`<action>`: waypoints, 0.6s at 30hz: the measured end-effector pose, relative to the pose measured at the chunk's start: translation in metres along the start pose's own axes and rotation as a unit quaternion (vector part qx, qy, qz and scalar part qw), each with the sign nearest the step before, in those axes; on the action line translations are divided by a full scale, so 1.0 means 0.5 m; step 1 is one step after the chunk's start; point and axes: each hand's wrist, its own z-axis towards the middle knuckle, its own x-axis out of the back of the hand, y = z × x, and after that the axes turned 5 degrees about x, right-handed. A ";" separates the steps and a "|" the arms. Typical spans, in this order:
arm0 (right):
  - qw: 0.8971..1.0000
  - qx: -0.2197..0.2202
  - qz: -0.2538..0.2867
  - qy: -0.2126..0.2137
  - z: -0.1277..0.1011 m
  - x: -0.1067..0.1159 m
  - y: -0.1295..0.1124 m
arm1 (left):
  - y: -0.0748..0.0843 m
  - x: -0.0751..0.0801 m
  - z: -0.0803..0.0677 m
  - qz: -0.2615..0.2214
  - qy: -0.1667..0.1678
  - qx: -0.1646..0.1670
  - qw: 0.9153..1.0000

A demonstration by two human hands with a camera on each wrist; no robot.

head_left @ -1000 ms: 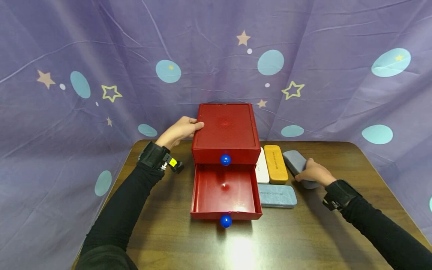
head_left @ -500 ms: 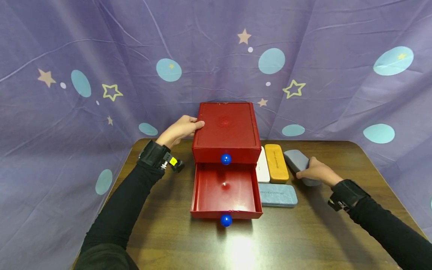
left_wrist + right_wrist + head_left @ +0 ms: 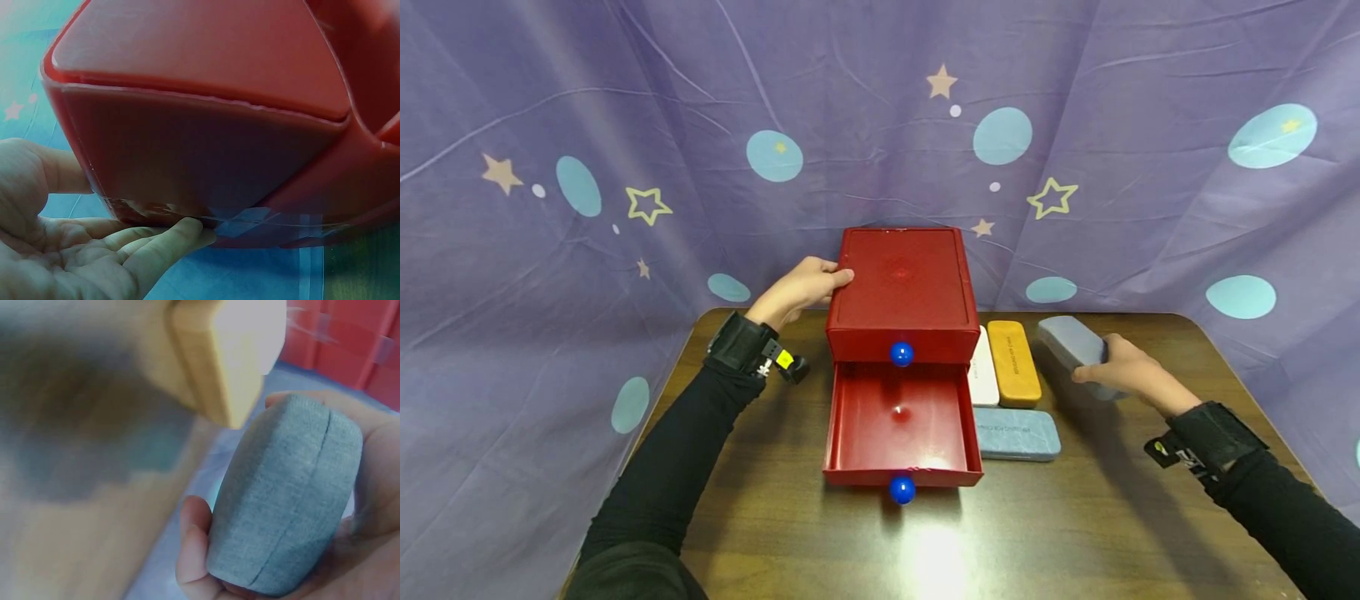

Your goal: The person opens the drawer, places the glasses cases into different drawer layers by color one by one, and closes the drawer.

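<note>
A red two-drawer box (image 3: 901, 279) stands at the middle back of the table, its upper drawer closed and the lower drawer (image 3: 865, 425) pulled out with nothing in it. My left hand (image 3: 801, 290) holds the box by its left edge near the back, thumb over the top. The left wrist view shows its fingers (image 3: 159, 250) against the side. A grey glasses case (image 3: 1071, 342) is in my right hand (image 3: 1123, 371), raised and tilted off the table. Seen from the right wrist, the case (image 3: 287, 494) lies between thumb and fingers, its seam along the end.
A yellow case (image 3: 1014, 364), a white case (image 3: 982, 375) partly hidden by the box, and a light blue case (image 3: 1017, 435) lie right of the box. A patterned purple curtain (image 3: 880, 108) hangs behind the wooden table (image 3: 775, 517).
My right hand has lifted the grey glasses case from the table and moved slightly right. The left hand and the red box have stayed in place.
</note>
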 end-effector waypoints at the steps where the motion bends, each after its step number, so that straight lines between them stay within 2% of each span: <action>1: 1.000 0.007 0.007 0.010 -0.003 0.005 -0.006 | 0.000 0.000 0.000 0.000 0.001 0.001 1.000; 7: 0.997 0.050 0.031 0.049 -0.032 0.030 -0.054 | -0.001 -0.001 0.002 0.002 0.004 0.003 1.000; 18: 0.987 0.109 0.033 0.115 -0.092 0.063 -0.164 | 0.000 -0.002 0.002 -0.002 0.005 0.000 1.000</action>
